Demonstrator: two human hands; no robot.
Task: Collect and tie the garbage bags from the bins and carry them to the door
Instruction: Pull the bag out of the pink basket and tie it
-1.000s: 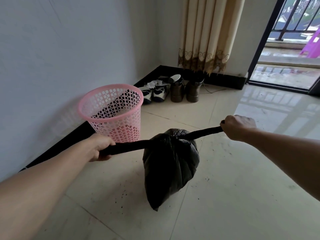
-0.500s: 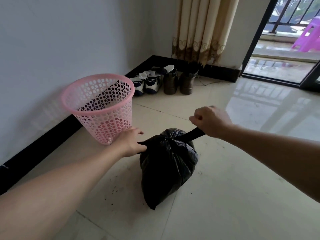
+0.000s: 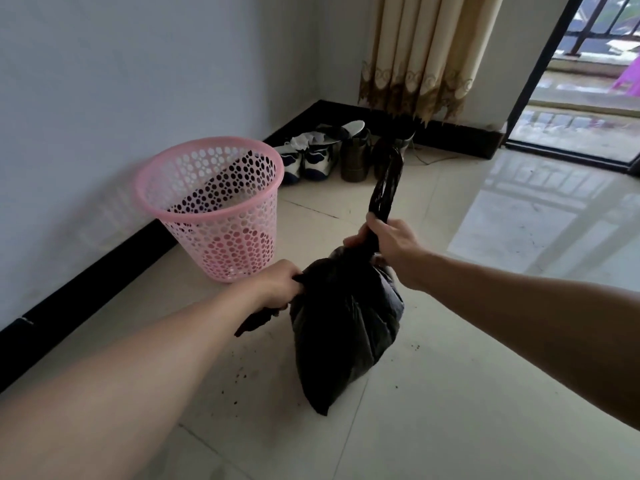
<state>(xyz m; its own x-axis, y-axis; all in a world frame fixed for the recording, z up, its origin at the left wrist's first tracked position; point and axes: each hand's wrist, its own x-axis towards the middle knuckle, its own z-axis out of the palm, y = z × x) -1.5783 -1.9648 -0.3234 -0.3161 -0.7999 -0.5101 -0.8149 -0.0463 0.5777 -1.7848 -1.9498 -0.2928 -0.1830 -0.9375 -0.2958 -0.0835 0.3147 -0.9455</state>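
Black thin-plastic garbage bag (image 3: 346, 327): full, gathered at the neck, just right of the pink perforated plastic bin (image 3: 235, 244) and nearer the camera, apart from its wall. Its pointed lower corner is at or just above the pale tiled floor (image 3: 485, 393); I cannot tell which.

Handling, judged: light, soft, slack film; slippery on the body, prone to tearing if dragged. Best taken by the twisted tails or the neck beneath the knot.

- Pink bin: upright, against the grey wall. No liner or contents show inside; the dark patches through its holes look like the black skirting behind.
- Left hand (image 3: 277, 285): right of the bin's base, fingers clenched round the bag's left tail (image 3: 256, 320), whose end hangs below the fist.
- Dark specks (image 3: 242, 375): scattered on the floor right of the bin, near the bag.
- Right hand (image 3: 384, 240): right of the bin, beyond the bag's neck, fingers wrapped round the right tail (image 3: 386, 181), which stands upward.
- Shoes and boots (image 3: 346, 157): right of the bin, farther back, along the skirting.

Knot judged not yet finished.
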